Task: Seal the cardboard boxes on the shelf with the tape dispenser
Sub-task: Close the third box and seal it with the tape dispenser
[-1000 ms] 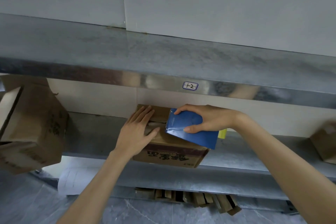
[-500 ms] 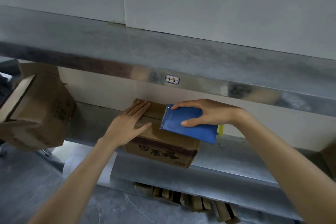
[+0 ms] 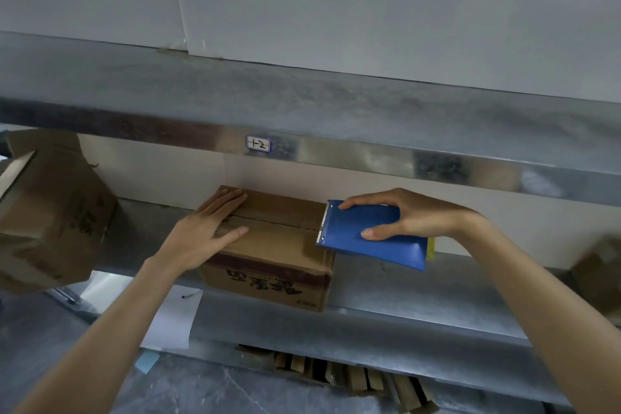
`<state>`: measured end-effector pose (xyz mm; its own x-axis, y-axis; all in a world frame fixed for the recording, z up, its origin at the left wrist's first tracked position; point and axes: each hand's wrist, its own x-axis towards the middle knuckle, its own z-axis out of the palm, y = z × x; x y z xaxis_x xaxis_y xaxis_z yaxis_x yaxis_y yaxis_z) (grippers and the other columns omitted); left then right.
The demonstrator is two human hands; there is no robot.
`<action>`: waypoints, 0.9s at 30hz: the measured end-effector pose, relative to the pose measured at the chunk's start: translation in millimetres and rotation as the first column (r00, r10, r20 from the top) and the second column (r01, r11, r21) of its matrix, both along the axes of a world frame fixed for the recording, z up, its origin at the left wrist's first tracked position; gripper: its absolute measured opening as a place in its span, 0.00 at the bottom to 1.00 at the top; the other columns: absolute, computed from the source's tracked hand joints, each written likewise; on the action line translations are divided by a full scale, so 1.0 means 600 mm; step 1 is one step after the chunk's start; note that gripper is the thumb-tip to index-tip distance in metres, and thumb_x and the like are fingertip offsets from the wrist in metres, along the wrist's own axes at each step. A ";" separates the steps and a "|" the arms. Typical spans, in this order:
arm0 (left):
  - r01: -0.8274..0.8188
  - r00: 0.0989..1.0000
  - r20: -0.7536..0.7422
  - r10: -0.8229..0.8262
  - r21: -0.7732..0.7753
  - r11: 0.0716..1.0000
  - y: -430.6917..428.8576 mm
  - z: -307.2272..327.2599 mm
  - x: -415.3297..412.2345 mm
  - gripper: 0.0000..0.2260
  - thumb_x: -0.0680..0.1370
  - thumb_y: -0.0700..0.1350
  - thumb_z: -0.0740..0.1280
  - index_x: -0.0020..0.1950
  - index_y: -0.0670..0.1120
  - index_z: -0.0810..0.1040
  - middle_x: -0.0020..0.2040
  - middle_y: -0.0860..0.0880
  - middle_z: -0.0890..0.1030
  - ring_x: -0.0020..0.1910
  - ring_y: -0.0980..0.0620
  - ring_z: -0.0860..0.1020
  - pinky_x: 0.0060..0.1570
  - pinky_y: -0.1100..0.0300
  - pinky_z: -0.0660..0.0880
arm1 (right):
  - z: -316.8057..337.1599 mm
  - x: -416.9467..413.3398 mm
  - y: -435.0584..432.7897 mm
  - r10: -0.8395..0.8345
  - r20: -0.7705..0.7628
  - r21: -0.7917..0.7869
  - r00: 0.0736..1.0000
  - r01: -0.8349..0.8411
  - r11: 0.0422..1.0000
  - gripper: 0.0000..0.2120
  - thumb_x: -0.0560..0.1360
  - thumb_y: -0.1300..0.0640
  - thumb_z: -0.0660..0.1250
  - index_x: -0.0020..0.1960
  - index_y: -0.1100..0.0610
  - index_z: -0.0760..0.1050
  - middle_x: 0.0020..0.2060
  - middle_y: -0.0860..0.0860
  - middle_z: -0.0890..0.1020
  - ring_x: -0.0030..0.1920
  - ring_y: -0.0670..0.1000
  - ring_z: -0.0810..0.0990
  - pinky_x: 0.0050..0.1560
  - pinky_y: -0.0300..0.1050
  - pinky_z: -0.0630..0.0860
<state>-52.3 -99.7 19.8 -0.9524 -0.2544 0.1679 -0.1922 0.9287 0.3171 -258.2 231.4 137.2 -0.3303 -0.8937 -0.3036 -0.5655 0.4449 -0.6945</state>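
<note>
The small cardboard box (image 3: 279, 245) sat on the metal shelf (image 3: 420, 299), its flaps closed and the centre seam showing along the top. The blue tape dispenser (image 3: 369, 240) hung over the box's 3 o'clock end with its toothed blade at the seam. The right hand (image 3: 413, 217) grasped it, fingers curled across the top and thumb on the near face. The left hand (image 3: 201, 235) lay flat on the box's 9 o'clock end, fingers (image 3: 230, 199) straight and relaxed.

Well apart at 9 o'clock leaned a larger carton (image 3: 50, 212), and at 3 o'clock sat a blurred brown box (image 3: 598, 274). A handwritten label (image 3: 258, 143) marked the upper shelf edge (image 3: 369, 155) at 12 o'clock. A white sheet (image 3: 174, 319) hung at 7 o'clock.
</note>
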 end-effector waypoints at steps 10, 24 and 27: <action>-0.019 1.000 0.022 0.019 -0.002 1.000 0.003 0.002 0.002 0.35 0.74 0.74 0.50 0.79 0.62 0.56 0.79 0.64 0.55 0.77 0.64 0.48 0.72 0.51 0.64 | -0.019 -0.027 0.073 -0.045 0.054 -0.006 0.998 0.045 0.999 0.23 0.72 0.44 0.73 0.65 0.32 0.74 0.65 0.28 0.73 0.66 0.33 0.71 0.68 0.36 0.66; -0.021 0.997 0.071 0.020 0.000 1.000 -0.001 0.001 -0.001 0.36 0.74 0.75 0.48 0.80 0.63 0.52 0.77 0.67 0.50 0.76 0.64 0.46 0.73 0.51 0.63 | -0.021 -0.049 0.120 -0.085 0.123 0.049 0.989 0.080 0.996 0.23 0.72 0.44 0.73 0.65 0.32 0.74 0.65 0.30 0.74 0.61 0.38 0.77 0.60 0.39 0.76; -0.017 0.998 0.064 0.016 0.009 1.000 0.000 0.001 -0.002 0.38 0.73 0.75 0.48 0.80 0.61 0.53 0.77 0.65 0.51 0.76 0.62 0.48 0.73 0.50 0.63 | -0.042 -0.049 0.116 -0.089 0.117 0.088 0.989 0.079 0.993 0.22 0.73 0.43 0.73 0.64 0.31 0.73 0.65 0.31 0.75 0.59 0.39 0.79 0.60 0.41 0.77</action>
